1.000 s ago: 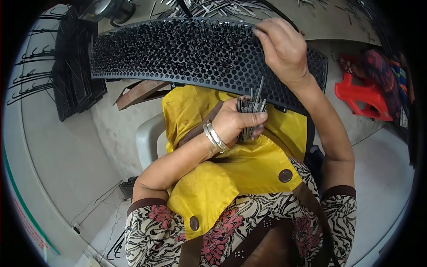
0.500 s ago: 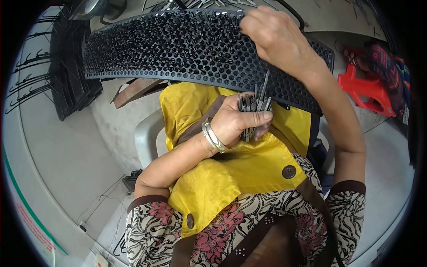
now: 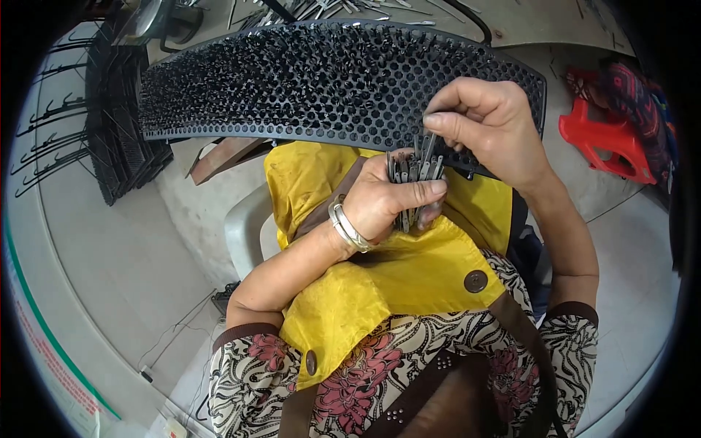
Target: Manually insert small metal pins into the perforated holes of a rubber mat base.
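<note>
In my left hand (image 3: 376, 201) is an upright bundle of thin, flat metal strips (image 3: 416, 175), with small holes at their ends. The thumb lies across the front of the bundle. Just above it, my right hand (image 3: 493, 131) pinches one metal strip (image 3: 429, 148) that stands taller than the others; its lower end is among them. Beyond both hands, a long curved black perforated panel (image 3: 409, 95) stretches from left to right. Dark shiny pieces crowd its left and middle part, too small to tell exactly. Round holes show toward its right end.
More loose metal strips (image 3: 328, 9) lie on the tabletop behind the panel. Black racks with hooks (image 3: 117, 124) stand at the left. A red plastic stool (image 3: 606, 146) is at the right. My yellow apron (image 3: 336, 299) covers my lap.
My right hand has come down from the panel's upper edge to the bundle and now pinches a strip there. My left hand still holds the bundle in nearly the same place.
</note>
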`<move>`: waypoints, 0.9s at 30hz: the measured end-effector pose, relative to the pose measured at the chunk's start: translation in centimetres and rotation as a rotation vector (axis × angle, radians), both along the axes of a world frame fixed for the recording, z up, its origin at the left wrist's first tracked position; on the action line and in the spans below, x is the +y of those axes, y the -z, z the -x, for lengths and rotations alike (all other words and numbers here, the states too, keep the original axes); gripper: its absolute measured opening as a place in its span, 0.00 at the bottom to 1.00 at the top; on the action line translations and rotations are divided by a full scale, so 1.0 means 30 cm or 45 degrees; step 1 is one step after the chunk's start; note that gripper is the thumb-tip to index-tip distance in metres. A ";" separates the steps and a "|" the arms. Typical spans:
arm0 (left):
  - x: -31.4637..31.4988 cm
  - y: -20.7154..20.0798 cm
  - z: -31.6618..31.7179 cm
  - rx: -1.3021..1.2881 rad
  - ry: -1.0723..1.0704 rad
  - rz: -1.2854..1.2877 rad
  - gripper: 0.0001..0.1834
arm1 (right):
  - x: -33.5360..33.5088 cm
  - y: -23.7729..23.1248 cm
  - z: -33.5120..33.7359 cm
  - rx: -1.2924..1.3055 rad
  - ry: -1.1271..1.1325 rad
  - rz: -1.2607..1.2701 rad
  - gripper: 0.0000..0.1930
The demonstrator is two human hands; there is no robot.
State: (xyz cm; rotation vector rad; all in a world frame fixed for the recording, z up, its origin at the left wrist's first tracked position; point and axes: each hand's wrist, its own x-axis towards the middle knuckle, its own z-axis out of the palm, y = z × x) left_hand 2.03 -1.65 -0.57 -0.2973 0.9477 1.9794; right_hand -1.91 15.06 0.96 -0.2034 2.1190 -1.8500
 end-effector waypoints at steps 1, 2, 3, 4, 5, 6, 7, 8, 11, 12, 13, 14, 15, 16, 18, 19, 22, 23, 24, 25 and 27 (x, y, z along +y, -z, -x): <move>-0.002 0.002 0.001 -0.003 -0.004 0.003 0.07 | 0.001 -0.003 0.002 0.001 0.001 0.003 0.01; -0.004 0.004 0.000 -0.007 -0.010 0.007 0.07 | 0.001 -0.011 0.006 0.067 0.058 -0.103 0.01; -0.009 0.009 -0.002 -0.006 -0.013 0.012 0.07 | 0.001 -0.019 0.011 0.134 0.114 -0.208 0.02; -0.011 0.015 -0.005 -0.031 -0.016 -0.002 0.06 | 0.012 -0.028 0.024 0.151 0.176 -0.167 0.02; -0.013 0.017 -0.007 -0.056 -0.022 -0.015 0.06 | 0.022 -0.029 0.042 0.168 0.236 -0.126 0.02; -0.014 0.017 -0.007 -0.056 -0.021 -0.014 0.06 | 0.020 -0.023 0.058 0.235 0.318 0.005 0.03; -0.013 0.017 -0.006 -0.056 -0.022 -0.022 0.06 | 0.009 -0.019 0.070 0.234 0.320 0.005 0.03; -0.013 0.017 -0.006 -0.057 -0.025 -0.030 0.06 | -0.013 -0.017 0.082 0.354 0.438 -0.025 0.02; -0.004 0.013 -0.006 -0.052 -0.035 -0.027 0.05 | -0.067 0.044 0.141 0.532 0.575 -0.155 0.02; -0.001 0.015 -0.005 -0.052 -0.030 -0.031 0.05 | -0.088 0.110 0.202 1.108 0.600 0.218 0.03; 0.001 0.018 -0.005 -0.033 -0.023 -0.028 0.05 | -0.099 0.143 0.235 1.674 0.591 0.608 0.04; -0.010 0.020 -0.009 -0.014 -0.037 -0.014 0.06 | -0.070 -0.005 0.128 1.254 0.420 -0.531 0.06; -0.021 0.021 -0.011 -0.016 -0.052 -0.009 0.06 | -0.101 0.041 0.171 1.253 0.407 -0.520 0.06; -0.010 0.017 -0.010 -0.014 -0.029 -0.013 0.06 | -0.117 0.114 0.238 1.664 0.513 -0.065 0.06; -0.010 0.022 -0.008 -0.020 -0.020 -0.027 0.06 | -0.120 0.106 0.244 2.035 0.582 0.424 0.07; -0.022 0.025 -0.011 -0.025 -0.037 -0.028 0.06 | -0.114 0.015 0.186 1.795 0.389 -0.106 0.08; -0.023 0.026 -0.015 -0.025 -0.047 -0.040 0.06 | -0.107 -0.033 0.152 1.503 0.225 -0.623 0.07; -0.023 0.027 -0.016 -0.022 -0.056 -0.043 0.06 | -0.109 -0.027 0.152 1.495 0.254 -0.622 0.06; -0.021 0.028 -0.015 -0.023 -0.058 -0.044 0.06 | -0.105 -0.010 0.160 1.494 0.251 -0.622 0.06; -0.018 0.027 -0.016 -0.035 -0.079 -0.033 0.05 | -0.098 0.015 0.174 1.537 0.229 -0.592 0.05; -0.018 0.024 -0.021 -0.050 -0.104 -0.021 0.05 | -0.100 0.047 0.170 1.576 0.206 -0.558 0.04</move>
